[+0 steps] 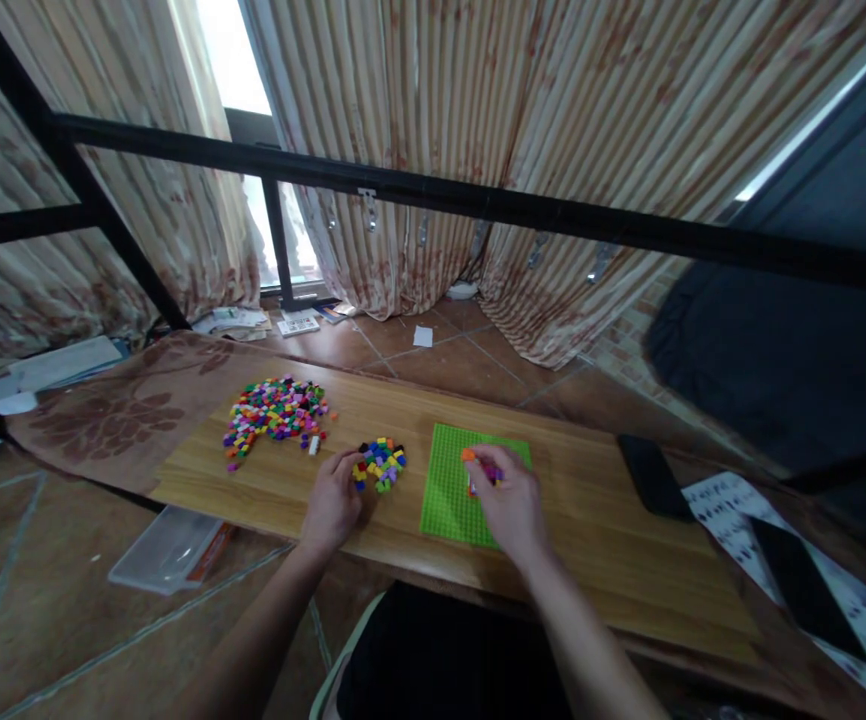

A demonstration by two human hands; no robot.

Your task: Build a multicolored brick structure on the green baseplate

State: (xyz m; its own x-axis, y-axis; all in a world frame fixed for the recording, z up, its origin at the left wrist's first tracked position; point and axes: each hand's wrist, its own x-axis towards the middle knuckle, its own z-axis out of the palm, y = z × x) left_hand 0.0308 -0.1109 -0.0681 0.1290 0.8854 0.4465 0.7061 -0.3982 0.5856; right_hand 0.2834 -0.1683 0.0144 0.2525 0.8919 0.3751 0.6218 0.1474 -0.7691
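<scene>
A green studded baseplate (446, 490) lies on the wooden board. Over it is my right hand (512, 498), its fingers closed on a small orange building brick (467, 455). Purple and orange bricks (491, 471) on the plate are partly hidden beneath that hand. To the left, my left hand (334, 498) rests at the edge of a small pile of mixed-colour bricks (384, 463). Its fingers are curled together by the yellow bricks, and whatever they may pinch is too small to make out.
A larger heap of coloured bricks (275, 408) lies farther left, with a white piece (314, 445) beside it. A black phone (652, 477) sits on the board's right; another dark device (808, 588) rests on printed sheets. A black metal rail (433, 194) crosses behind.
</scene>
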